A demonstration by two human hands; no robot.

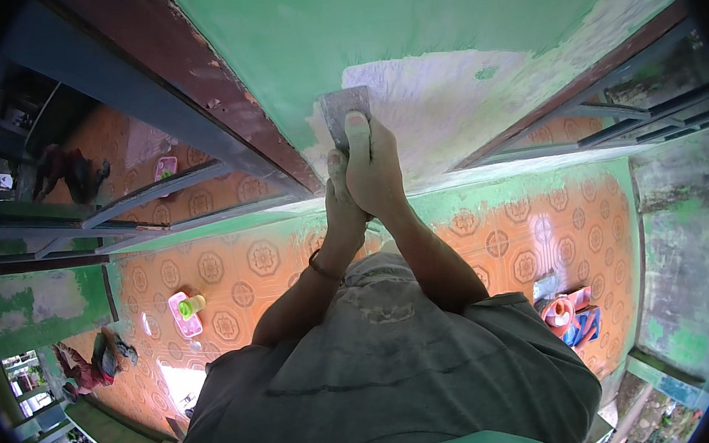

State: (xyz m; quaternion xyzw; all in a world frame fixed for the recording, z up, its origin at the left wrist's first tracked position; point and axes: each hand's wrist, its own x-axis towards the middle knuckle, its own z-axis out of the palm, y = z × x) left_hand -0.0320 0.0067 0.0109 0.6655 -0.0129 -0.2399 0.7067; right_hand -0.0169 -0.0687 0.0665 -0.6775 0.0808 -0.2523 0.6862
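Note:
A flat grey, rectangular scraper blade [345, 108] lies against the green wall [337, 25], at the left edge of a whitish filler patch [436, 88]. My right hand [377, 173] is closed around its lower part, with the thumb stretched up along the blade. Close beside it, my left hand [342, 193] presses in from the left, its fingers closed at the tool's lower end. A dark band circles the left wrist. Both hands hide any handle.
Glass windows in frames [131, 81] flank the wall strip. Below is an orange patterned tile floor [240, 265], with a pink tray [184, 316] bearing a green-lidded container [193, 306] on the left. A reddish container [558, 313] stands among bags at right. Another person [101, 362] is at far left.

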